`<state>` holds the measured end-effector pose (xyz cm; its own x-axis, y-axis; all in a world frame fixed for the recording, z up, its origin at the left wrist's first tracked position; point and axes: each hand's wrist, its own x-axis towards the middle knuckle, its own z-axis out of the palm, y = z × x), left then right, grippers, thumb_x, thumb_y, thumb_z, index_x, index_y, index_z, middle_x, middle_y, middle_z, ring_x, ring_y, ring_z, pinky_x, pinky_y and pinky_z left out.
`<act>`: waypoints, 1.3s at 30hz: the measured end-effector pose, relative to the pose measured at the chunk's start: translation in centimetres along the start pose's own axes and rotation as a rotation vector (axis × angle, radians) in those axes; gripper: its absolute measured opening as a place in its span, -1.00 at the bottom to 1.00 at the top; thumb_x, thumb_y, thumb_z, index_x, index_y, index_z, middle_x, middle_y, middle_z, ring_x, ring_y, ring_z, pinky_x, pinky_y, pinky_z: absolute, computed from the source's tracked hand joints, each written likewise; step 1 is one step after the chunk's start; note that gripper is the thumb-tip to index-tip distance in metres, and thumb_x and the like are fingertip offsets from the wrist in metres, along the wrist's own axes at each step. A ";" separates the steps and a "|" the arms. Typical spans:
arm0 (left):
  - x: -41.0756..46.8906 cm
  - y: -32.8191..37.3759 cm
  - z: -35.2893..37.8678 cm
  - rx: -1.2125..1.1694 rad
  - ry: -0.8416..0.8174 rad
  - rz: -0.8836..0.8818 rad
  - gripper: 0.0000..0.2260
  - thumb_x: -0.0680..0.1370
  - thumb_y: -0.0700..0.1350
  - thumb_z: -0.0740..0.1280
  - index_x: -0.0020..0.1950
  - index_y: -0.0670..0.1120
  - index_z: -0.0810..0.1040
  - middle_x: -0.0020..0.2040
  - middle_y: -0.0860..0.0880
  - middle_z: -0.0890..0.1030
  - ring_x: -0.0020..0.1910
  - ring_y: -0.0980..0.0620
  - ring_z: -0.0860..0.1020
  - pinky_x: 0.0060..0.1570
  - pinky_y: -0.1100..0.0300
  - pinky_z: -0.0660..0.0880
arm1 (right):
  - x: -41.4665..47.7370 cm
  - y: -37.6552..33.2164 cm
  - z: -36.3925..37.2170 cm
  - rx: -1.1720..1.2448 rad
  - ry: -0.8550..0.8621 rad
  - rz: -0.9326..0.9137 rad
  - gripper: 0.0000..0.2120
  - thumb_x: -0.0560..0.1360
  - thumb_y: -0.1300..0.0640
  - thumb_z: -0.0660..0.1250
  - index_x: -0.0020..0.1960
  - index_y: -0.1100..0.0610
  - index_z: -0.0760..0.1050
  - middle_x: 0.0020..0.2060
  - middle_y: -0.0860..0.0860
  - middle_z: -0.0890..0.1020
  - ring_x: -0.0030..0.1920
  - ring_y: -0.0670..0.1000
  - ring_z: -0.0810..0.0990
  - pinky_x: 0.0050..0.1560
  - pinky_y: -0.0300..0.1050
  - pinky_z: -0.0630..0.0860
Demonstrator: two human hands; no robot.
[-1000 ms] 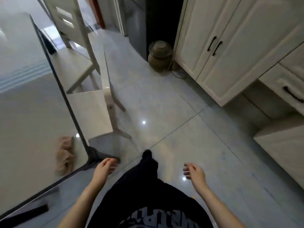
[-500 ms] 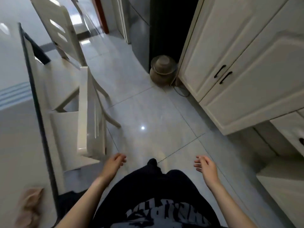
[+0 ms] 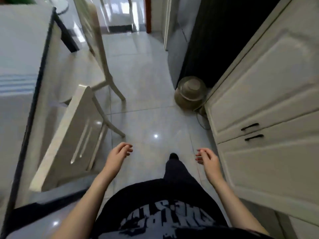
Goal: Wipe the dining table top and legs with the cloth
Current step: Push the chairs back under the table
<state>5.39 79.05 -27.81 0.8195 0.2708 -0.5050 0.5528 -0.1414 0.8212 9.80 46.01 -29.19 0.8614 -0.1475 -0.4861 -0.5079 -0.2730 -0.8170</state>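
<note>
head view: the glossy dining table (image 3: 19,45) runs down the left, cut off by the frame edge, its top smeared with blur and reflections. white cabinets (image 3: 269,83) fill the right, also cropped. a pale chair (image 3: 74,135) stands just beside the table's dark edge. a round pot (image 3: 190,94), possibly lidded, sits on the floor by the cabinets. left hand (image 3: 118,155) and right hand (image 3: 208,158) hang over the tiles, fingers loosely curled, holding nothing.
</note>
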 end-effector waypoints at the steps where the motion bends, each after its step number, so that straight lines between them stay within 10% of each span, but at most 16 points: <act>1: 0.1 0.7 0.4 -0.035 0.052 -0.009 -0.80 0.63 -0.22 0.16 -0.08 -0.10 0.56 -0.16 -0.11 0.60 -0.17 -0.03 0.53 -0.19 0.30 0.45 | 1.9 -2.0 0.0 -0.019 -0.053 -0.021 -0.80 0.63 0.24 0.18 -0.07 0.14 0.56 -0.23 0.13 0.60 -0.23 0.08 0.60 -0.13 -0.06 0.55; 12: -4.0 8.3 -2.7 -0.027 0.744 0.091 -0.71 0.45 0.14 0.28 0.15 0.13 0.49 0.04 0.05 0.59 0.01 0.11 0.56 0.06 0.20 0.49 | 9.1 -23.9 12.1 -0.308 -0.840 -0.545 -0.83 0.61 0.17 0.24 0.13 0.15 0.57 -0.07 0.03 0.65 -0.08 -0.09 0.62 -0.01 -0.22 0.55; 19: -5.5 6.3 -10.7 0.401 1.007 -0.177 -0.55 0.50 0.23 0.28 0.32 0.05 0.41 0.28 0.04 0.46 0.29 0.04 0.40 0.21 0.15 0.33 | 4.5 -29.9 28.9 -0.612 -1.194 -1.314 -0.63 0.60 0.01 0.22 0.40 0.04 0.40 0.29 -0.06 0.48 0.31 -0.07 0.39 0.30 -0.23 0.31; 23: -4.8 2.7 -13.8 0.512 0.865 -0.479 -0.30 0.40 0.44 -0.08 0.23 0.02 0.51 0.21 -0.07 0.57 0.22 -0.10 0.48 0.20 0.04 0.37 | 4.1 -29.9 36.8 -1.078 -1.146 -1.644 -0.58 0.61 -0.15 0.11 0.37 0.02 0.42 0.30 0.01 0.51 0.36 0.06 0.40 0.37 0.01 0.28; 26: -4.5 1.2 -14.4 0.580 0.830 -0.544 -0.24 0.33 0.48 -0.19 0.16 0.08 0.53 0.12 -0.02 0.62 0.12 -0.08 0.54 0.11 0.04 0.43 | 4.7 -29.0 39.4 -1.315 -1.030 -1.764 -0.55 0.63 -0.18 -0.02 0.05 0.07 0.54 -0.03 0.05 0.63 0.06 0.12 0.57 0.01 -0.01 0.35; 32: -3.7 0.8 -13.8 0.719 0.890 -0.614 -0.34 0.29 0.53 -0.06 -0.03 0.07 0.50 -0.02 0.07 0.64 -0.01 -0.03 0.58 -0.08 0.09 0.39 | 7.9 -27.0 41.6 -0.924 -0.911 -2.072 -0.50 0.57 -0.16 0.06 -0.35 0.12 0.49 -0.47 0.05 0.54 -0.46 0.14 0.53 -0.41 -0.11 0.36; 39: -2.7 1.7 -9.6 0.677 1.005 -0.675 -0.34 0.32 0.53 -0.05 0.03 0.08 0.51 0.01 0.08 0.63 0.00 -0.04 0.56 -0.05 0.10 0.39 | 9.7 -27.8 42.4 -0.607 -0.994 -2.246 -0.46 0.62 -0.10 0.03 -0.43 0.13 0.42 -0.54 0.06 0.47 -0.56 0.15 0.46 -0.50 -0.14 0.30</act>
<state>2.64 87.24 -22.51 0.0679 0.9921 -0.1055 0.9960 -0.0613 0.0645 31.76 92.51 -24.38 -0.4505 0.7806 0.4333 0.8541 0.5181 -0.0454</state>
